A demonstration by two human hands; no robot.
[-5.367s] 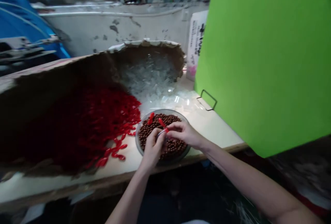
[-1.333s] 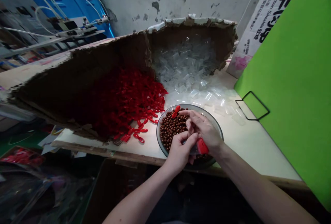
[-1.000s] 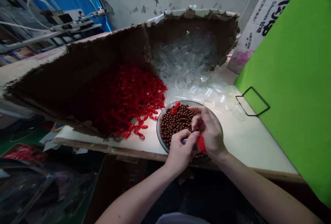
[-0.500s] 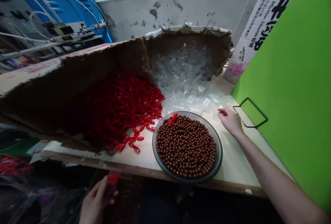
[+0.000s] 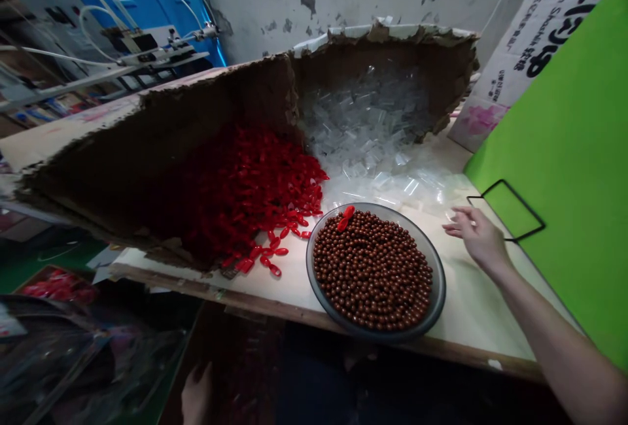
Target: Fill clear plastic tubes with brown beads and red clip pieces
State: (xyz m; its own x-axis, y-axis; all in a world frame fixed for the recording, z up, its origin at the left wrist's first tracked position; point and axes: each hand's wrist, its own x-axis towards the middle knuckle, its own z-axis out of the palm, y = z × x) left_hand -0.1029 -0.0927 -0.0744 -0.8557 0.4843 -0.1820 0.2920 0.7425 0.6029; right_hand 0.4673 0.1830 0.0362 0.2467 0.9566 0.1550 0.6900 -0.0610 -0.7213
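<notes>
Clock positions are taken from the bowl (image 5: pixel 438 281), which stands upright on the tabletop (image 5: pixel 475 307) near its front edge. The bowl is filled with brown beads (image 5: pixel 377 271); one red piece (image 5: pixel 346 218) lies on them at 11 o'clock, just inside the rim.

Right hand (image 5: pixel 478 234): at 2 o'clock, apart from the bowl, palm down, fingers partly bent and slightly parted, tips beside the near fringe of the clear pieces (image 5: pixel 367 124). Whether a thin clear piece is held cannot be told.

Left hand (image 5: pixel 197 391): at 8 o'clock, below the front edge of the tabletop in a dark area. It is blurred and partly cut off by the frame; its opening and any contents cannot be told.

Torn box (image 5: pixel 245 85): lies open toward the bowl. Red pieces (image 5: pixel 265 183) spill from it at 10 o'clock, the clear pieces at 12 o'clock.

Green board (image 5: pixel 583 216): leans at 2 o'clock, wire loop (image 5: pixel 523 203) at its lower edge, near the right hand. Printed carton (image 5: pixel 520 52): at 1 o'clock, partly behind the board
</notes>
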